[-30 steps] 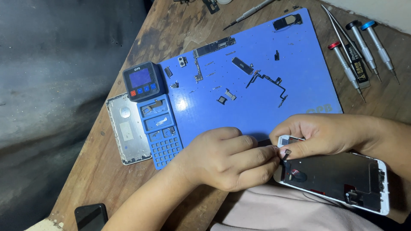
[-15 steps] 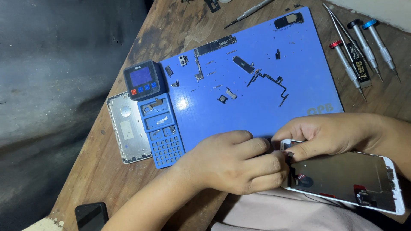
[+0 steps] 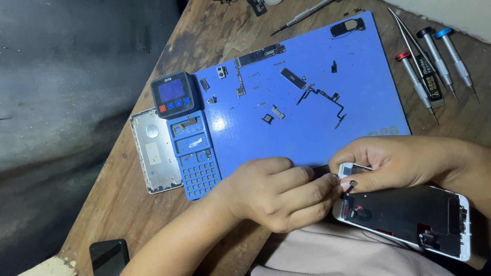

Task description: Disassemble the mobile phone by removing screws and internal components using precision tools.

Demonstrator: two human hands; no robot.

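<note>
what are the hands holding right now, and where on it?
Both hands meet at the top end of the white phone screen panel. The right hand pinches a tiny dark part there; the left hand touches the same corner.

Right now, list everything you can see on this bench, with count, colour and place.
repair mat: one, blue, centre of the wooden table
small phone parts: many, dark and metallic, spread over the mat
timer: one, dark with blue screen, mat's left edge
phone back housing: one, silver, left of the mat
screwdrivers: three, with red, black and blue caps, right of the mat
tweezers: one, metal, beside the screwdrivers
dark phone: one, black, bottom left
screen assembly: one, white-framed, under the hands
left hand: at the assembly's top edge
right hand: pinching a small dark part
</note>
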